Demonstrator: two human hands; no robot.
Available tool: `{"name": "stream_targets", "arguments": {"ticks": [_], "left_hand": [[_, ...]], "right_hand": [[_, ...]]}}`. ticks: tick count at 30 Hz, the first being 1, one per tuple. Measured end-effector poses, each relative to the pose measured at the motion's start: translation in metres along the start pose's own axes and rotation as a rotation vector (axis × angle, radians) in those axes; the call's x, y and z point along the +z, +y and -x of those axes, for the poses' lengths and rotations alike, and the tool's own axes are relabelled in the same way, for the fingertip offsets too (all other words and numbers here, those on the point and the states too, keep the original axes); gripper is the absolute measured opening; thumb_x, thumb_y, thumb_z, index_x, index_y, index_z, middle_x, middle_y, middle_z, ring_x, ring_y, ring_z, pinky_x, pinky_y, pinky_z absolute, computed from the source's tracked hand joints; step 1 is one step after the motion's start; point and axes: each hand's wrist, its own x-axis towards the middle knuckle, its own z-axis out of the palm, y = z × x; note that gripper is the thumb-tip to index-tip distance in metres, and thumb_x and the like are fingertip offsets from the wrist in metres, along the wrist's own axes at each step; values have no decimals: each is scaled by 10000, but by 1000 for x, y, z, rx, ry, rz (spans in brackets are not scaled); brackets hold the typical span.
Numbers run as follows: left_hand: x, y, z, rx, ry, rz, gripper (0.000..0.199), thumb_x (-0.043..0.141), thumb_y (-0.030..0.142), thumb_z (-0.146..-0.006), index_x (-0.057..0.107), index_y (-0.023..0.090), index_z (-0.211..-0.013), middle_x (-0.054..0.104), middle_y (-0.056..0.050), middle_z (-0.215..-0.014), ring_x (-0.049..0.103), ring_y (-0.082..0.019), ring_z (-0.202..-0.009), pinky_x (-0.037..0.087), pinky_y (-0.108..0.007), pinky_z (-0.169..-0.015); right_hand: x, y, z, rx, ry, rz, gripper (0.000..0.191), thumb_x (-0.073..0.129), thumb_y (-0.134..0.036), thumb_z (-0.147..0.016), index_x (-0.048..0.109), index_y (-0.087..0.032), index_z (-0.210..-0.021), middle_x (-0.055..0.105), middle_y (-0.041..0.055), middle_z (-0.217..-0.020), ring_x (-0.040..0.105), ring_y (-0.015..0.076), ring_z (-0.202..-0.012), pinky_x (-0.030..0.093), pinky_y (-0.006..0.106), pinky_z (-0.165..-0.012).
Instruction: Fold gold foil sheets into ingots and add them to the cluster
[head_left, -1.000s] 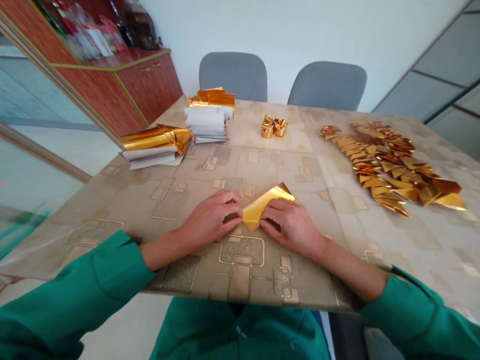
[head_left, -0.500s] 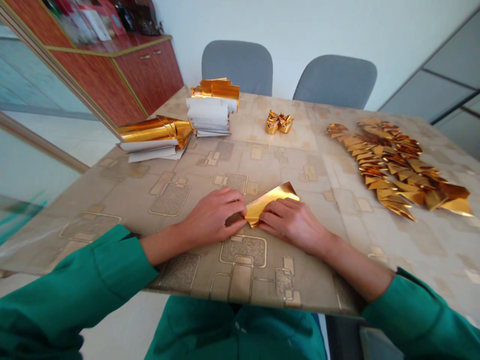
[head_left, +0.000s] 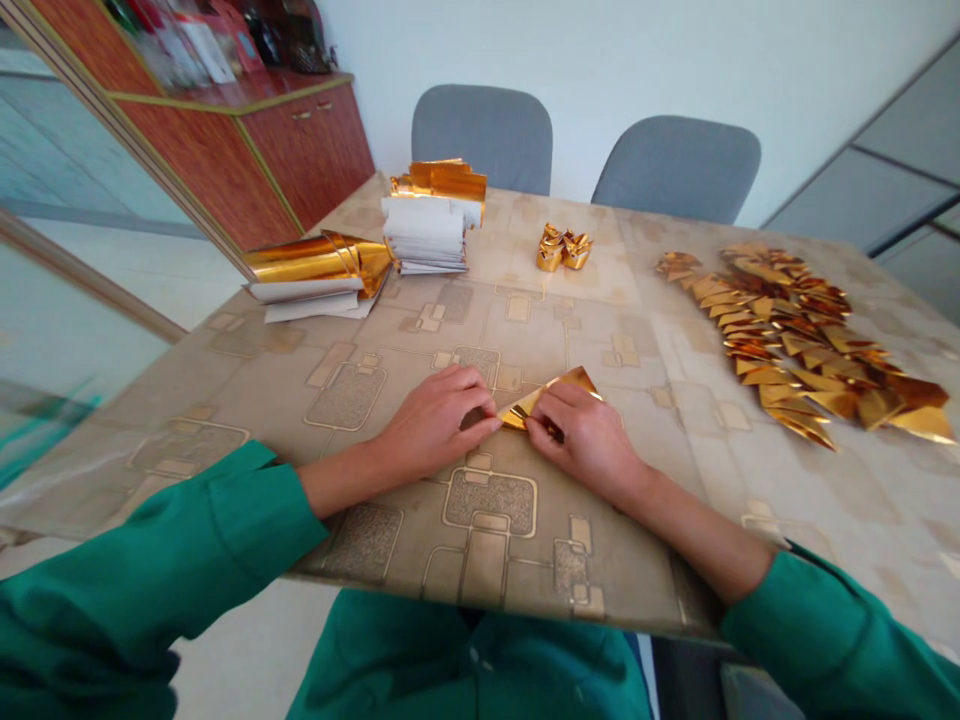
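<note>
Between my hands, just above the table's near edge, is a sheet of shiny gold foil paper (head_left: 576, 379), partly folded over. My left hand (head_left: 441, 418) pinches its left end between thumb and fingertips. My right hand (head_left: 584, 428) grips the middle of the sheet with curled fingers, hiding much of the right part. A pointed corner of the foil sticks out beyond the right knuckles.
Stacks of gold paper with white backs (head_left: 425, 237) (head_left: 319, 274) stand at the back left. Small folded gold pieces (head_left: 564, 249) sit at the back middle. Rows of folded gold paper (head_left: 795, 335) spread on the right. Two grey chairs (head_left: 484, 137) (head_left: 679, 167) stand behind the patterned tablecloth (head_left: 375, 540).
The near edge of the gold foil has been folded up, so the sheet looks narrower. My right fingers have curled in closer; my left hand has shifted slightly right.
</note>
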Motion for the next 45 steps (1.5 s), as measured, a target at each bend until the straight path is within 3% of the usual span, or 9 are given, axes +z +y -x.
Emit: {"name": "stream_targets", "arguments": {"ticks": [21,30,32,34,37,42,45], "left_hand": [[11,2,-8,-7,-18,-323,166,562,227,-900,561,167,-746,570,-59,-852,496,-219,-824,368,-353,-698],[12,3,-6,-34,42,-347,142,576,231,-883,570,174,-752,580,-50,-834,499,-207,-810,366,-332,-680],[11,5,-2,33,93,-372,148,543,236,-927,597,171,-805,607,-54,-866,508,-210,-829,375,-338,-698],[10,9,3,185,144,-398,164,486,223,-975,633,174,-920,641,-54,-942,520,-211,-871,389,-347,-743],[12,16,10,367,139,-426,243,409,186,-1008,636,162,-1093,659,-60,-994,535,-202,-893,413,-345,-796],[15,19,14,356,1,-468,290,375,177,-1010,646,132,-1104,651,-72,-935,553,-209,-872,453,-355,-817],[12,13,17,356,-16,-468,288,390,182,-1008,642,135,-1140,658,-79,-964,571,-225,-908,456,-374,-824]], "right_hand": [[12,2,-4,77,8,122,140,531,-189,-834,530,-186,-694,562,35,-704,485,172,-659,308,300,-633],[14,1,-5,101,32,103,118,519,-191,-823,525,-189,-705,565,37,-707,490,179,-664,301,299,-625],[14,1,-5,100,32,112,111,518,-191,-815,528,-188,-705,569,39,-710,496,182,-670,299,303,-625],[15,1,-5,103,26,118,105,523,-196,-812,533,-186,-708,572,40,-711,502,185,-674,297,305,-625],[15,2,-6,105,8,115,111,530,-201,-819,538,-183,-710,574,38,-714,505,183,-674,299,305,-628],[13,2,-5,109,-10,96,93,530,-194,-831,546,-180,-741,585,42,-742,515,186,-698,307,304,-641],[11,3,-3,100,-25,49,77,533,-194,-844,539,-177,-769,587,46,-764,519,189,-721,320,303,-654]]}}
